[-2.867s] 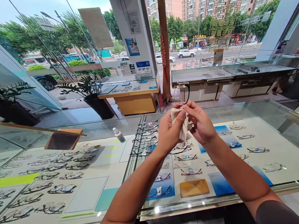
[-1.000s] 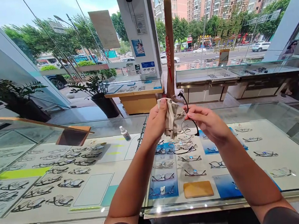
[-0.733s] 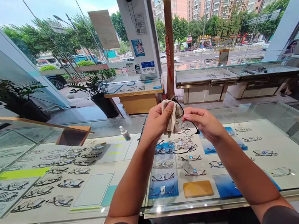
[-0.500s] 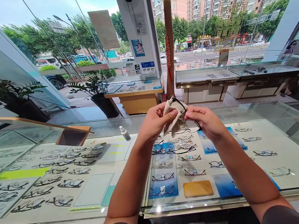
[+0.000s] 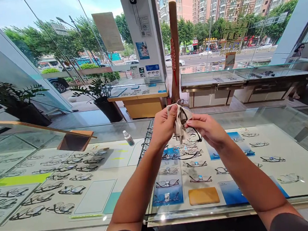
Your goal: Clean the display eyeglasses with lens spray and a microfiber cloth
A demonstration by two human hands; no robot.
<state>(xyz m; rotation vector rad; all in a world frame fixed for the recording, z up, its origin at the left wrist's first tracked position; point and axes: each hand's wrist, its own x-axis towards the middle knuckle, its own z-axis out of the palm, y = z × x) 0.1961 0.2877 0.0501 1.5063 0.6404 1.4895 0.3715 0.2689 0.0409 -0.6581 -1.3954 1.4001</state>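
Both hands are raised over the glass display counter, near its far edge. My left hand [image 5: 164,127] pinches a pale beige cloth [image 5: 179,127], its thumb pressed on top. The cloth hangs in folds around part of a pair of black-framed glasses [image 5: 195,131]. My right hand [image 5: 206,127] grips the frame between thumb and fingers, on the right of the cloth. One dark temple arm curves down beside the right hand. Most of the lenses are hidden by the cloth and fingers.
Rows of glasses lie inside the glass counter [image 5: 126,217]. A small white bottle [image 5: 129,138] stands left of my hands. A wood-edged mirror or board [image 5: 74,140] is further left. A yellow-orange case [image 5: 203,196] lies near the front. Potted plants and other counters are beyond.
My left hand has turned, its thumb now pointing up on the cloth. The cloth is bunched more narrowly, and the glasses with my right hand have shifted slightly left and down.
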